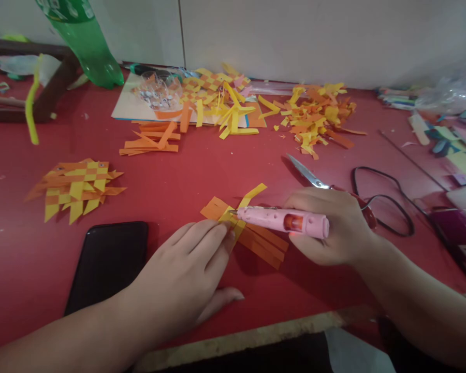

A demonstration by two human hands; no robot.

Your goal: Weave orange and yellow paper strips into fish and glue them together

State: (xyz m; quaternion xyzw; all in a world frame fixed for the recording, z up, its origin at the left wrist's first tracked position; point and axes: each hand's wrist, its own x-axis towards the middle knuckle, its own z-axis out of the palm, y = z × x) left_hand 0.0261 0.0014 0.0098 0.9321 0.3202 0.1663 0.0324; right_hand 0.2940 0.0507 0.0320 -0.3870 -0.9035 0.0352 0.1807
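Note:
My right hand [336, 228] is closed around a pink pen-shaped glue gun [285, 220], its tip pointing left onto a small weave of orange and yellow paper strips [252, 235] on the red table [186, 176]. My left hand [186, 272] lies flat with fingers stretched out, its fingertips pressing the strips beside the tip.
A black phone [106, 261] lies left of my left hand. A finished woven paper piece [75, 189] sits further left. Scissors [308, 173] and a black cable [388, 204] lie behind my right hand. Paper scraps [314, 116], loose strips [151, 140] and a green bottle [87, 41] are at the back.

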